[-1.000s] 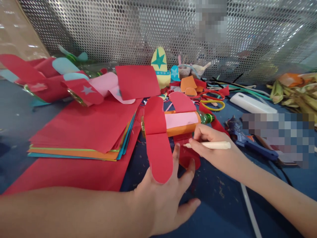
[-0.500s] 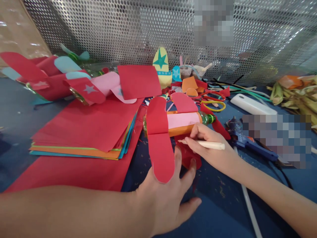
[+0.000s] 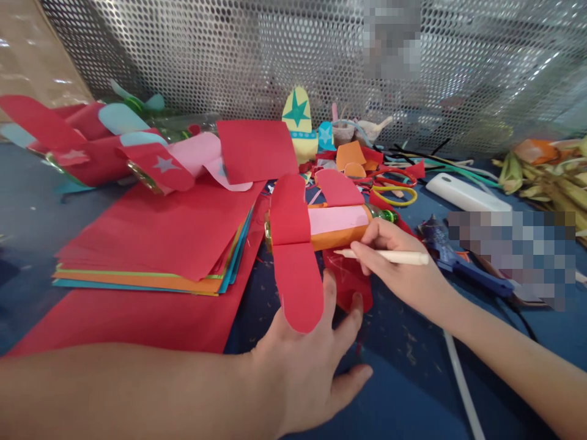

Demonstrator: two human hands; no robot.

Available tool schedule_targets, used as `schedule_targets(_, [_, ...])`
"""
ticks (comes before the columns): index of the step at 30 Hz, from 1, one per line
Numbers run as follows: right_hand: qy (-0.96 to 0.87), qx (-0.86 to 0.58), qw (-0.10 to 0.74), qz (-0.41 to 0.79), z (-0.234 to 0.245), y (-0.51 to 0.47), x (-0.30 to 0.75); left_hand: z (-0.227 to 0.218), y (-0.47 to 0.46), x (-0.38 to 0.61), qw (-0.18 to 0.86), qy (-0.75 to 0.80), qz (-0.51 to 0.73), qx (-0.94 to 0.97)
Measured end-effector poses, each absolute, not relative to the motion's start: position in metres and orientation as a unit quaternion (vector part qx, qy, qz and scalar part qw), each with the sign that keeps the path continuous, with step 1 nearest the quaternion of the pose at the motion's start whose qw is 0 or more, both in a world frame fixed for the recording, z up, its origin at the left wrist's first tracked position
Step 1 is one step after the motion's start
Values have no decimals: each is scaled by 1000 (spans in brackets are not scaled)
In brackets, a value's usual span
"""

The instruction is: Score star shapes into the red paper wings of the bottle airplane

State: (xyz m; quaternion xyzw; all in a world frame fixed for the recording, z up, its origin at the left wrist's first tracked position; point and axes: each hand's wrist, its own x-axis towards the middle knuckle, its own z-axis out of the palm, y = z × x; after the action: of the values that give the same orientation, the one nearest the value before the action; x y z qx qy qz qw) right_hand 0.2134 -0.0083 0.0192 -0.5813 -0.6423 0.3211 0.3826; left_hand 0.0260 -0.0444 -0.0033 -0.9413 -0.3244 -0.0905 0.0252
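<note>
My right hand (image 3: 403,263) pinches a white pen (image 3: 403,257), its tip at a dark red paper piece (image 3: 351,281) that bears faint pale lines. Spread fingers of my left hand (image 3: 316,360) rest on that piece's lower edge. Just beyond lies a green bottle (image 3: 383,214) on its side, wrapped in orange paper (image 3: 342,237) with a pink strip (image 3: 339,219). A long red paper wing (image 3: 298,281) with rounded ends crosses it, one end overhanging the back of my left hand. Another red flap (image 3: 339,188) stands on the bottle's far side.
Stacked coloured paper (image 3: 151,232) lies left, with paper-covered bottle models (image 3: 98,156) behind it. Scissors (image 3: 394,194), paper scraps (image 3: 351,156) and a white block (image 3: 468,192) lie at the back. A blue glue gun (image 3: 472,269) is at right. Perforated metal (image 3: 229,55) borders the back.
My right hand and the pen have shifted slightly right and up over the dark red piece, uncovering more pale lines. My left hand stays in place.
</note>
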Motion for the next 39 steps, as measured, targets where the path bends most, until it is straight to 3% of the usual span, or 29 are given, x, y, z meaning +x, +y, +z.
schedule_targets(15, [-671, -575, 346, 314, 15, -8, 213, -3, -44, 25, 22, -315, -90, -945])
schedule_targets(28, [-662, -560, 366, 338, 14, -8, 210, -2, -42, 26, 7, -319, -77, -945])
schedule_targets(39, [-581, -578, 503, 275, 42, -32, 241, -7, -46, 20, 9, -321, -116, -940])
